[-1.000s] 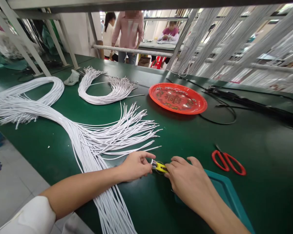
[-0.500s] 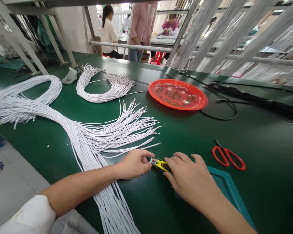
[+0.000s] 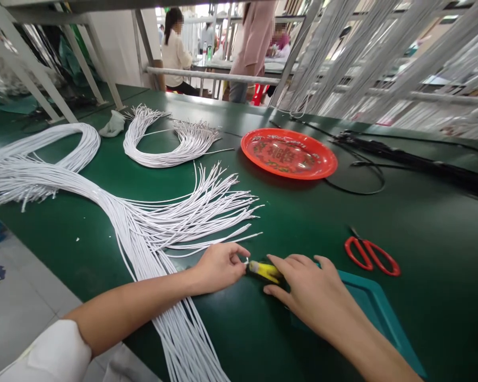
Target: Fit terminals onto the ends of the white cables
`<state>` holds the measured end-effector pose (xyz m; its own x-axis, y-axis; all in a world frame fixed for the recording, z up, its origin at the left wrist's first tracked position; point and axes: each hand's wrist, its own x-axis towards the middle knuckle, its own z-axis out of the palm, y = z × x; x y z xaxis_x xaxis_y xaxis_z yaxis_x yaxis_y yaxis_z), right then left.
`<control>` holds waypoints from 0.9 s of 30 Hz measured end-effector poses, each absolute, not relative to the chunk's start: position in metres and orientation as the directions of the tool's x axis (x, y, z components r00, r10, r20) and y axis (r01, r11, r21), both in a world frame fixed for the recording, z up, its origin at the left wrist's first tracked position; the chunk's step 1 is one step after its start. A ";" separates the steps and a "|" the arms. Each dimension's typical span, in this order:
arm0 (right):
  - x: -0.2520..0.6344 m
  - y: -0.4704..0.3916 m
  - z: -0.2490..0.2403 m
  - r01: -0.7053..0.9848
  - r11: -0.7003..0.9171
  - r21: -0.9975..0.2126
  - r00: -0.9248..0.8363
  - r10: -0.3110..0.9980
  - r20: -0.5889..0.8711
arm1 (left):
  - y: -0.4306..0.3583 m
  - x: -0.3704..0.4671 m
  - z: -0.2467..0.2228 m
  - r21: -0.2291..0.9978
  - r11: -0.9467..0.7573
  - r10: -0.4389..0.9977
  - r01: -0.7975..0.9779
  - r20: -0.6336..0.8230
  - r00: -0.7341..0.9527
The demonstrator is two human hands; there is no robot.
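My left hand [image 3: 221, 268] is closed in a pinch on a white cable, whose short pale end shows at the fingertips. In my right hand [image 3: 306, 286] is a small yellow-and-black hand tool [image 3: 266, 271], blurred, its exact kind unclear; its tip meets the cable end at my left fingers. Under my left forearm runs a large bundle of white cables [image 3: 127, 217], its loose ends fanned to the right. A teal tray [image 3: 376, 297] lies partly hidden beneath my right hand and forearm.
Red-handled scissors [image 3: 370, 254] lie right of my right hand. Farther back are a red oval tray [image 3: 289, 154], a curved white cable bundle [image 3: 155, 156] and black cables [image 3: 414, 159]. White cables [image 3: 342, 58] hang from a rack behind the green table [image 3: 302, 217]. People are beyond it.
The tool in my right hand has turned slightly, and its tip has come up to the cable end at my left fingers. In the background, a standing person has shifted right.
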<state>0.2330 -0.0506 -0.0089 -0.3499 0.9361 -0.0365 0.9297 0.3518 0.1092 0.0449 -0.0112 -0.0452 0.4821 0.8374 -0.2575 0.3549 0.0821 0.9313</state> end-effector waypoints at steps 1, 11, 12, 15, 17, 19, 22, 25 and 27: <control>0.233 -0.051 -0.009 0.930 0.352 0.103 -0.351 0.936 -0.033 | -0.011 0.045 -0.046 0.931 0.081 0.845 0.356 -0.253 0.472; 0.236 -0.048 -0.006 0.938 0.337 -0.077 -0.334 0.941 0.049 | -0.015 0.048 -0.034 0.984 0.116 0.892 0.133 -0.163 0.421; 0.235 -0.048 -0.004 0.937 0.334 -0.097 -0.330 0.942 0.059 | -0.016 0.048 -0.032 0.987 0.122 0.891 0.102 -0.154 0.426; 0.227 -0.046 0.002 0.924 0.351 -0.151 -0.342 0.936 0.084 | -0.018 0.049 -0.029 0.988 0.157 0.876 0.007 -0.143 0.461; 0.220 -0.046 0.007 0.902 0.380 -0.203 -0.371 0.925 0.082 | -0.019 0.050 -0.028 0.984 0.180 0.864 -0.018 -0.149 0.480; 0.214 -0.045 0.012 0.883 0.396 -0.253 -0.388 0.918 0.084 | -0.020 0.051 -0.028 0.980 0.197 0.859 -0.017 -0.164 0.486; 0.211 -0.046 0.017 0.878 0.410 -0.245 -0.393 0.912 0.117 | -0.021 0.050 -0.029 0.985 0.174 0.861 0.010 -0.157 0.484; 0.220 -0.047 0.017 0.891 0.422 -0.167 -0.403 0.905 0.137 | -0.020 0.049 -0.031 0.992 0.098 0.878 0.079 -0.124 0.462; 0.230 -0.048 0.014 0.908 0.408 -0.100 -0.390 0.907 0.158 | -0.019 0.049 -0.033 0.990 0.082 0.890 0.113 -0.123 0.438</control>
